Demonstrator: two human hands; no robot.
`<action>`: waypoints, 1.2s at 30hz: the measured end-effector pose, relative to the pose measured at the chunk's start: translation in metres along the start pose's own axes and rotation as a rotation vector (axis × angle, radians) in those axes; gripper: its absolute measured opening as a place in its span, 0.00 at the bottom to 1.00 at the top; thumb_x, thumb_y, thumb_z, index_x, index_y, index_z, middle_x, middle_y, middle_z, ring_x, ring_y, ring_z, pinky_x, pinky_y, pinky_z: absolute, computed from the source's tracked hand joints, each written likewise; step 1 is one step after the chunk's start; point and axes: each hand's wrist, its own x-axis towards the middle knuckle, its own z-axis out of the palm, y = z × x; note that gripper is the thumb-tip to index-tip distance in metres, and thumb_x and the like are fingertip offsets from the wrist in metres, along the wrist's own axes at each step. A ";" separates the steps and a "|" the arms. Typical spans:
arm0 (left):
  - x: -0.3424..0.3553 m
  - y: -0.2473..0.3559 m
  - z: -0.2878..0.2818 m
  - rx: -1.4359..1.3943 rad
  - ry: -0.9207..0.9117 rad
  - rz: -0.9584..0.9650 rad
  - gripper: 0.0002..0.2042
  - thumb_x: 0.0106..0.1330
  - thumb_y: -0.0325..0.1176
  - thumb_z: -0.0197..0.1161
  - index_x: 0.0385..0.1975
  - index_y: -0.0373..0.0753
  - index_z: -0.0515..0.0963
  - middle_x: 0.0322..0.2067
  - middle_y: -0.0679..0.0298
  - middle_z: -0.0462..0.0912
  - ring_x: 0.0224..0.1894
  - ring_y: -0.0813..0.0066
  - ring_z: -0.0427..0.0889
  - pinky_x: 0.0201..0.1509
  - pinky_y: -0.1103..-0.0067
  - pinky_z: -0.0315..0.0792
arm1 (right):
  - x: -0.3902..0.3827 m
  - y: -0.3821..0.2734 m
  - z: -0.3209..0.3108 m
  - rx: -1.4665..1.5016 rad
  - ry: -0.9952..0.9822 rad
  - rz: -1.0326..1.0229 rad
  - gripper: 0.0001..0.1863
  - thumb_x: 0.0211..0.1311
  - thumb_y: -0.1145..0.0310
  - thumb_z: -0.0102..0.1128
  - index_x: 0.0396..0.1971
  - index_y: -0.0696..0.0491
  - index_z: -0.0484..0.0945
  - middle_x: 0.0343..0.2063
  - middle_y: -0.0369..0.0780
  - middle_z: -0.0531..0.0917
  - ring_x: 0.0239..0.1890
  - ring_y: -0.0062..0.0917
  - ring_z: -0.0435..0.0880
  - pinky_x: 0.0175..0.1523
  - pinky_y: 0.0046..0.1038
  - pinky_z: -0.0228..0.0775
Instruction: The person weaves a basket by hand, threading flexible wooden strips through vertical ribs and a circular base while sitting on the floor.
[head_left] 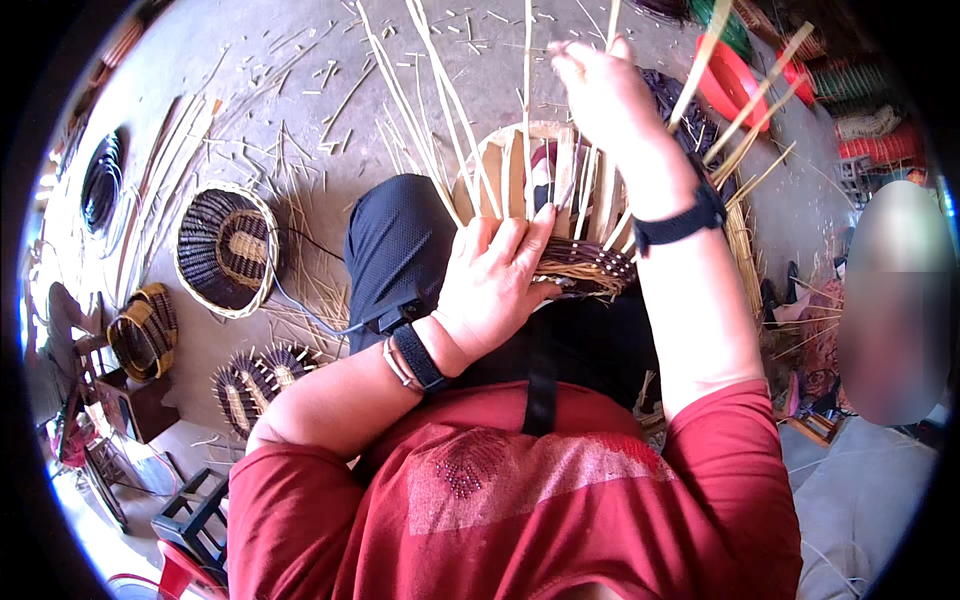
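Note:
A half-woven basket (pixel 560 215) rests on my lap, with pale upright stakes and a dark woven band at its near edge. My left hand (pixel 495 275) lies flat on the basket's near side, gripping the woven rim. My right hand (pixel 600 90) is raised above the basket, fingers pinched on a thin pale cane strip (pixel 527 90) that runs upward. Long cane stakes (pixel 430 110) fan out from the basket toward the top of the view. Both wrists wear dark bands.
A finished dark round basket (pixel 227 250) lies on the concrete floor to my left, with two woven bases (pixel 255 380) nearer me and a small handled basket (pixel 143 330). Cane offcuts litter the floor. Red plastic items (pixel 735 80) and stacked goods sit at upper right. A blurred person is at right.

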 end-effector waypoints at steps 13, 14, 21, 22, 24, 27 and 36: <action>0.005 -0.008 0.006 0.119 0.088 0.062 0.33 0.54 0.38 0.75 0.65 0.59 0.77 0.45 0.64 0.77 0.48 0.59 0.73 0.57 0.63 0.65 | -0.187 0.102 -0.042 1.357 -0.029 0.163 0.22 0.83 0.65 0.43 0.70 0.57 0.68 0.24 0.28 0.65 0.21 0.11 0.60 0.29 0.17 0.58; 0.006 -0.001 0.009 0.114 0.132 0.046 0.33 0.54 0.37 0.74 0.65 0.59 0.76 0.47 0.64 0.76 0.49 0.60 0.74 0.56 0.64 0.66 | -0.199 0.135 -0.033 1.559 -0.004 0.194 0.22 0.82 0.64 0.46 0.67 0.60 0.70 0.26 0.29 0.69 0.24 0.13 0.65 0.35 0.22 0.66; 0.019 0.025 0.022 0.254 0.019 0.265 0.41 0.50 0.36 0.74 0.71 0.50 0.68 0.58 0.63 0.73 0.58 0.59 0.71 0.62 0.62 0.65 | -0.131 0.112 -0.036 1.414 0.295 0.403 0.19 0.81 0.64 0.50 0.61 0.58 0.77 0.34 0.31 0.79 0.35 0.16 0.79 0.50 0.27 0.76; 0.019 0.029 0.026 0.238 0.057 0.235 0.42 0.50 0.38 0.75 0.71 0.48 0.68 0.57 0.63 0.74 0.57 0.59 0.71 0.63 0.60 0.65 | -0.112 0.108 -0.038 1.329 0.343 0.350 0.18 0.80 0.65 0.51 0.60 0.59 0.79 0.37 0.32 0.83 0.38 0.16 0.82 0.52 0.27 0.77; 0.023 0.034 0.030 0.280 0.049 0.218 0.43 0.50 0.39 0.76 0.71 0.45 0.68 0.56 0.63 0.74 0.57 0.58 0.71 0.62 0.61 0.66 | -0.065 0.130 -0.015 1.003 0.466 -0.102 0.17 0.79 0.66 0.53 0.59 0.58 0.80 0.43 0.36 0.87 0.45 0.22 0.86 0.55 0.27 0.77; 0.026 0.029 0.032 0.344 0.065 0.266 0.42 0.50 0.38 0.76 0.70 0.44 0.68 0.52 0.64 0.75 0.53 0.59 0.72 0.59 0.63 0.67 | -0.026 0.116 -0.006 0.489 0.138 0.171 0.18 0.76 0.68 0.56 0.62 0.53 0.79 0.48 0.45 0.86 0.56 0.32 0.84 0.62 0.30 0.73; 0.039 0.023 0.016 0.342 -0.036 0.325 0.32 0.49 0.40 0.76 0.60 0.52 0.78 0.44 0.68 0.75 0.48 0.62 0.74 0.54 0.64 0.68 | -0.141 0.105 -0.026 1.087 0.465 0.204 0.35 0.79 0.70 0.52 0.79 0.46 0.49 0.57 0.50 0.81 0.32 0.19 0.86 0.30 0.19 0.77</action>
